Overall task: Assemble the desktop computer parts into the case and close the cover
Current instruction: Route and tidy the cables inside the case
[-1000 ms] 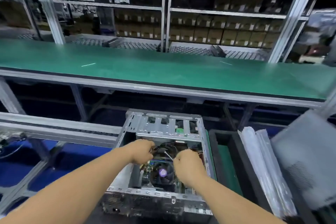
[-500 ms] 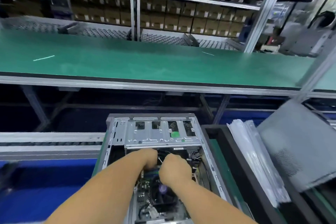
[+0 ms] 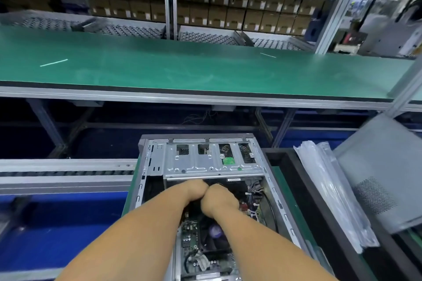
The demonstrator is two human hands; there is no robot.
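1. Now the left hand (image 3: 194,189) and right hand (image 3: 219,198) are pressed knuckle to knuckle deep in the open computer case (image 3: 155,166); a second ago they were apart, over the fan.
2. Both fists look curled, but the fingers point down and away from the camera, so I cannot tell what either one holds, if anything.
3. Just beyond the knuckles sits the metal drive cage (image 3: 212,159); both hands have moved up to its near edge since the earlier frames.
4. Below the wrists, the cooler fan (image 3: 214,230) with its purple hub is partly covered by the right forearm, where before it lay fully in sight between the hands.
5. To the right of the grip, a bundle of cables (image 3: 253,191) runs along the case wall; its plugs are too small to read.
6. Further right stand a black tray (image 3: 287,166), clear plastic bags (image 3: 328,189) and a tilted grey side cover (image 3: 383,180), cut off by the frame edge.
7. Beyond the case stretches the green workbench (image 3: 205,70).
8. The case's near end runs out of view at the bottom.
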